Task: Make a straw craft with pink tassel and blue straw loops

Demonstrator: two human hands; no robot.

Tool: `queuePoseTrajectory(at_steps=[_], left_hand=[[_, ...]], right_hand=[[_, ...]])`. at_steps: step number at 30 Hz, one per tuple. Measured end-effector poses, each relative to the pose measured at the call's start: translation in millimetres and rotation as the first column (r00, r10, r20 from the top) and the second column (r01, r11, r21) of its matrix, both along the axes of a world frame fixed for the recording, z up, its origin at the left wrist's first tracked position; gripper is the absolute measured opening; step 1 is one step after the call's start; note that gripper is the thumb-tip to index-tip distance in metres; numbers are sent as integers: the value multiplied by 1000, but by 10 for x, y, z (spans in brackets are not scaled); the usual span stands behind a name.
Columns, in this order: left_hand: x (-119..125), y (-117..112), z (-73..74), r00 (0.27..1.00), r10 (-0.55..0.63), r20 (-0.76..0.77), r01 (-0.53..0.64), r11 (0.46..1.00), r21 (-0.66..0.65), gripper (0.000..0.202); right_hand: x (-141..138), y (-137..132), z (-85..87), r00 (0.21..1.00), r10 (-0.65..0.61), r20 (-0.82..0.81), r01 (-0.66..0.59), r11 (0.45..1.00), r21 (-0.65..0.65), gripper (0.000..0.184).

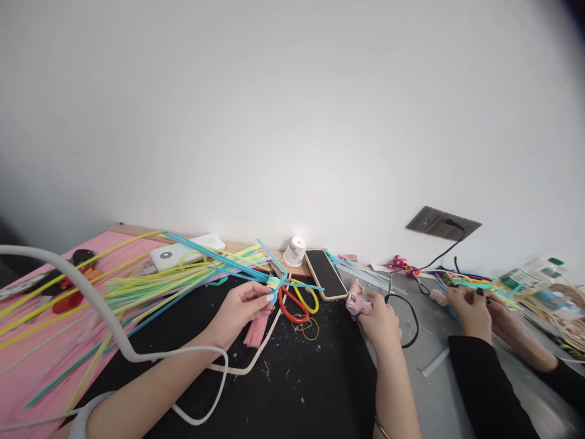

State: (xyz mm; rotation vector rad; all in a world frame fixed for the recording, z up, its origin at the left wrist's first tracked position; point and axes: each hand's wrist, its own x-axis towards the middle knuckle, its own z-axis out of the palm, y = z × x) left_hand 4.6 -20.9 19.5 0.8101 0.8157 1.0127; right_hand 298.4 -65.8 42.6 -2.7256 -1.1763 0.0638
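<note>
My left hand pinches a small piece made of blue pipe cleaners, whose long blue stems stick out to several sides. A pale green part shows at its middle. Closed around the handle of a pale pink glue gun is my right hand; the gun's nozzle end points away toward the wall, apart from the blue piece. Just below my left fingertips lies a bundle of short pink stems. Red and yellow loops lie beside it, partly behind the blue piece.
Many coloured pipe cleaners spread at left over a pink sheet, near a white device. A white cable loops across the foreground. A phone and paper cup stand by the wall. At right, another person's hands work.
</note>
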Motion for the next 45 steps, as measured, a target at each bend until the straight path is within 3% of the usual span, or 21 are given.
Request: queuePoseTrajectory(at_steps=[4,8,11,14,16,19,21,22,24,26,28,30,36,45], left_hand=[[-1,2,9,1000,8,-2,-8,1000,-6,32],[-3,8,12,1000,13,14,-12,1000,-15,33],[-10,9,3,1000,7,23,-6,1000,-12,34],[-18,8,-13,999,9,35,-9,1000,-7,34],[-21,8,-21,999,10,45,-10,1000,-4,35],[-22,12,-26,999,10,52,-10,1000,-1,34],[-21,19,-28,998,9,54,-8,1000,-4,34],[-21,23,-30,998,9,60,-8,1000,-7,34],[-22,30,-34,997,10,78,-9,1000,-14,34],[-24,35,-39,995,11,99,-9,1000,-18,35],[-26,35,-44,994,10,112,-8,1000,-20,36],[-26,32,-48,993,8,122,-6,1000,-19,35],[-21,33,-64,988,-5,151,7,1000,-16,34],[-35,34,-78,987,-8,161,10,1000,-15,34]], right_hand=[[30,10,14,999,-33,-1,33,998,-57,60],[41,13,49,997,-33,-66,29,997,-66,49],[25,5,74,995,-40,-89,43,999,29,43],[-20,9,78,996,-17,-86,37,971,234,41],[-70,29,59,992,60,-107,-9,903,429,42],[-181,76,-8,929,294,-223,-70,733,677,36],[-281,97,-65,803,495,-332,-85,647,758,28],[-337,100,-90,709,585,-394,-93,631,771,27],[-455,88,-120,507,694,-511,-110,640,760,27],[-573,62,-125,352,725,-592,-135,665,735,32],[-678,37,-117,247,727,-641,-191,685,703,37],[-759,22,-113,190,715,-673,-233,698,677,38],[-849,25,-151,169,669,-724,-289,736,612,22],[-796,54,-297,203,655,-728,-283,751,596,17]])
